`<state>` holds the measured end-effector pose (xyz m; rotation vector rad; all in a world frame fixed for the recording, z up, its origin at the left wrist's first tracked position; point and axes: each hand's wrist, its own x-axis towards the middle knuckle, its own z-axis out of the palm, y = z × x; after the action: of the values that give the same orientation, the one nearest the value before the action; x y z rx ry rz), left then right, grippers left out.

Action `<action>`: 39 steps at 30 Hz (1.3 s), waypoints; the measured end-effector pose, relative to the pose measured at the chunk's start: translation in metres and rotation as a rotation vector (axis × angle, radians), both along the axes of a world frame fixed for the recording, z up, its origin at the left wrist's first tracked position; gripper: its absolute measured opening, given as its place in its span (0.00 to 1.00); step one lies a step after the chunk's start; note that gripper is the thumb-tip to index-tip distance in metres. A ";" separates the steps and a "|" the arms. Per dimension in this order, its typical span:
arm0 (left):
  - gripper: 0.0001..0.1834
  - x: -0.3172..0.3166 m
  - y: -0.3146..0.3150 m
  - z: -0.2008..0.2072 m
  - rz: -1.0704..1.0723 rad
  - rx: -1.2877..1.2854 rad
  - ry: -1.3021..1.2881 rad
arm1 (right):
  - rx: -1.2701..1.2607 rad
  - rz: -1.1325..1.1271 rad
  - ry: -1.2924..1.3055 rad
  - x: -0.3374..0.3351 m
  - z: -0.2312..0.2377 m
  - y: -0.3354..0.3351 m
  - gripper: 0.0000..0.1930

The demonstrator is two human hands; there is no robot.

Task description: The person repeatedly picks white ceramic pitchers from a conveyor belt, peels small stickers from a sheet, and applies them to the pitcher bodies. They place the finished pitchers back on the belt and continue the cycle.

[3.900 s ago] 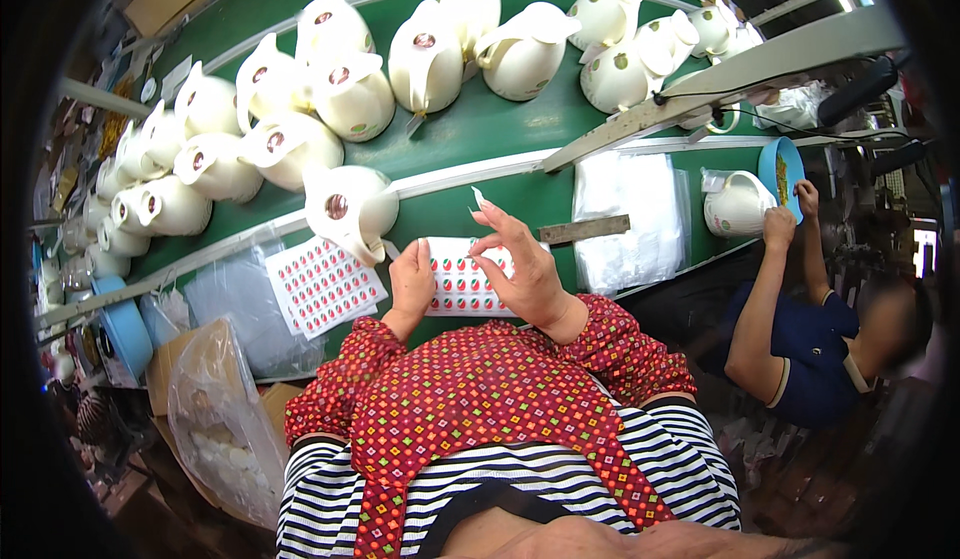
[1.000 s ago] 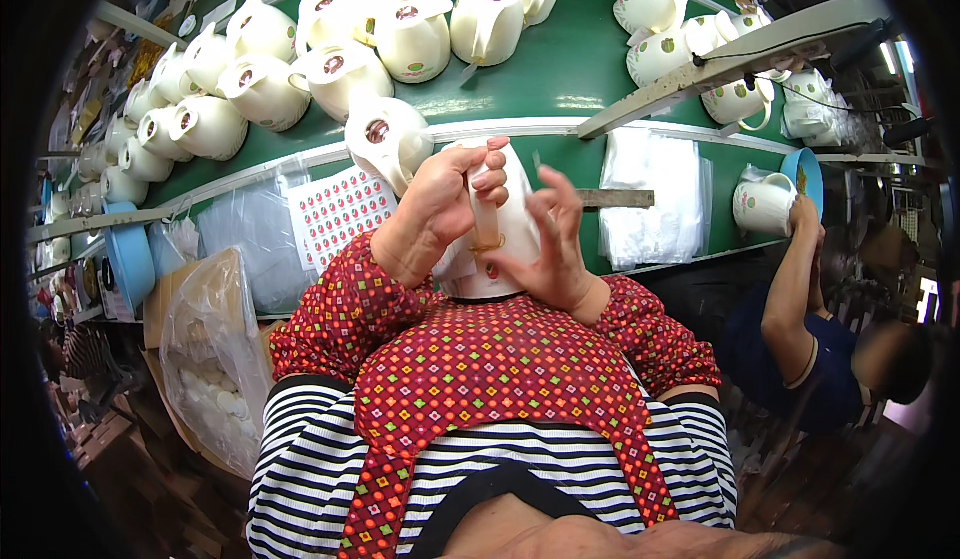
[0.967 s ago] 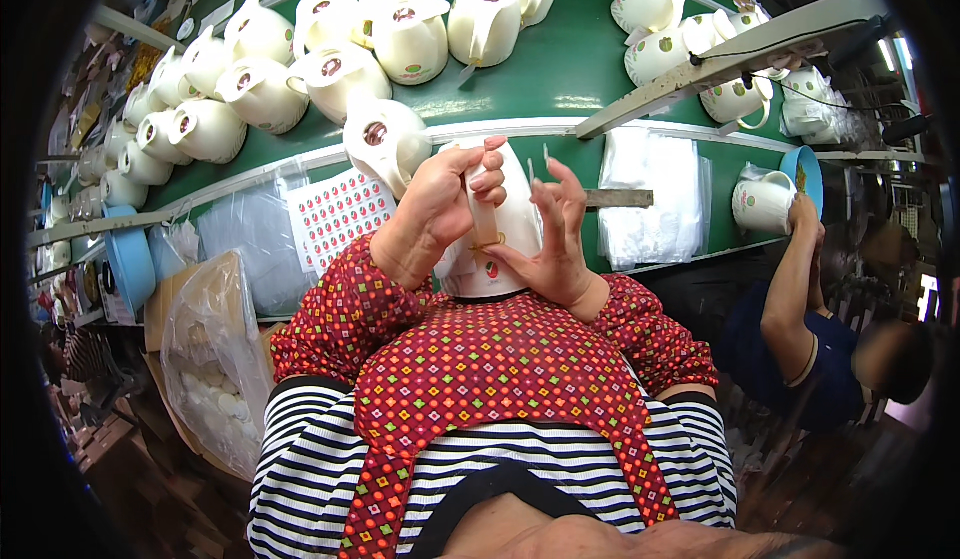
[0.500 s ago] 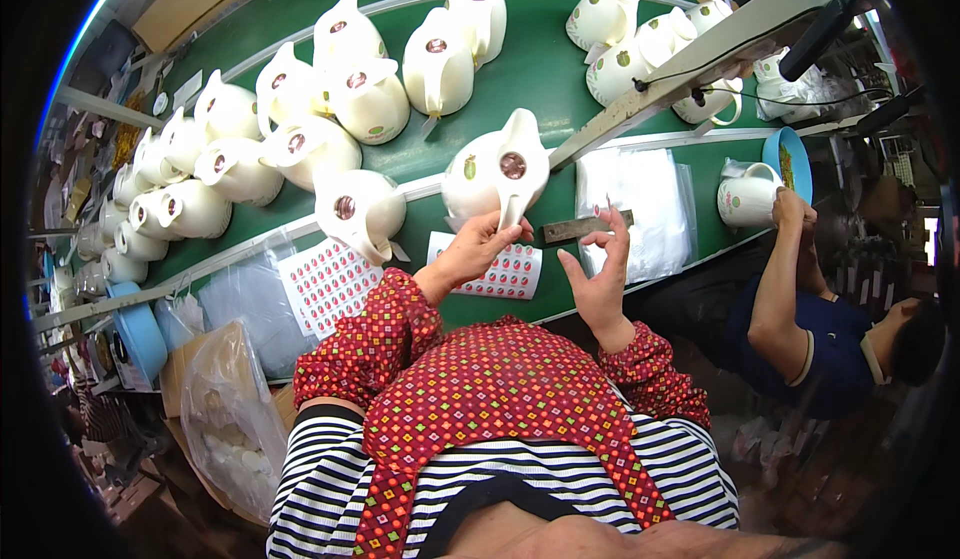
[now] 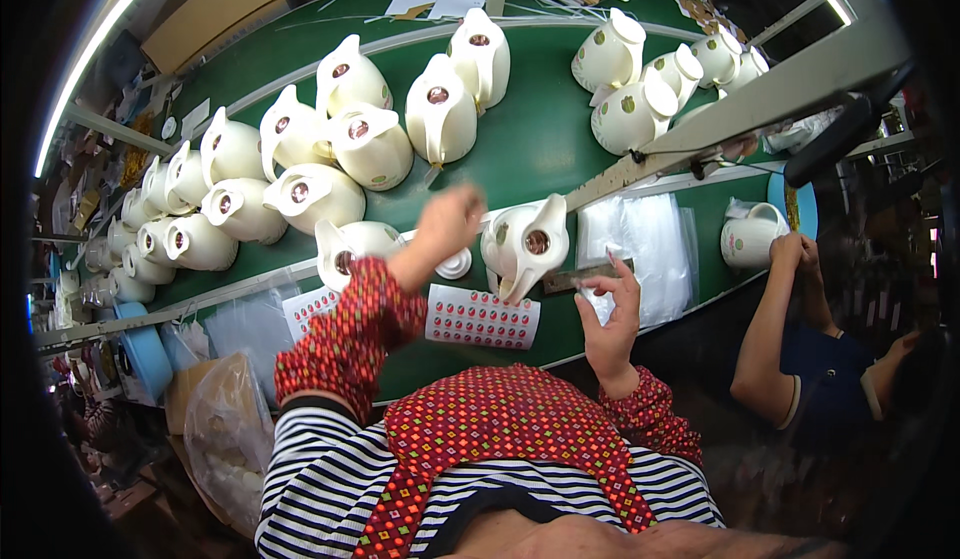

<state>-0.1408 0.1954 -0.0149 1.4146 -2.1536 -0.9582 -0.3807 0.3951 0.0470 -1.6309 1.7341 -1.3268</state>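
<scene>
Directly before me a cream-white jug (image 5: pixel 528 244), with a round copper-coloured centre on top and a green printed mark, stands on the green table, tilted in view by the lens. My left hand (image 5: pixel 450 224) is off it to the left, above the table, its fingers smeared by motion. Under that hand lies a small white round lid (image 5: pixel 454 264). My right hand (image 5: pixel 612 324) is raised right of the jug with thumb and fingers curved and apart; a small reddish spot shows at a fingertip. A sheet of red stickers (image 5: pixel 482 319) lies nearest me, partly under the jug's edge.
Several similar jugs (image 5: pixel 365 144) fill the left and back; others (image 5: pixel 610 49) stand back right. A dark metal bar (image 5: pixel 568 279) and clear plastic bags (image 5: pixel 640 239) lie right. A slanted rail (image 5: pixel 740 119) crosses above. A co-worker (image 5: pixel 800 359) handles a jug (image 5: pixel 752 234) at right.
My left hand has let go of the near jug and moved up and left. The jug sits further right and is turned slightly. My right hand stays raised. The whole view has tipped a little.
</scene>
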 end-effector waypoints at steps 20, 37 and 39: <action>0.24 -0.095 -0.236 -0.022 -0.163 -0.847 -0.582 | 0.210 -0.163 -0.322 0.003 0.003 0.057 0.13; 0.16 0.048 -0.037 0.146 0.014 0.136 0.878 | 0.098 0.260 -0.523 0.021 0.112 0.026 0.17; 0.14 0.072 -0.007 0.102 0.024 0.497 0.994 | 0.090 0.395 -0.539 0.038 0.127 0.021 0.25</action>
<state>-0.0684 0.1883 0.0867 0.8107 -1.1928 -1.7792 -0.3429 0.4162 0.1737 -1.3142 1.0764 -1.3107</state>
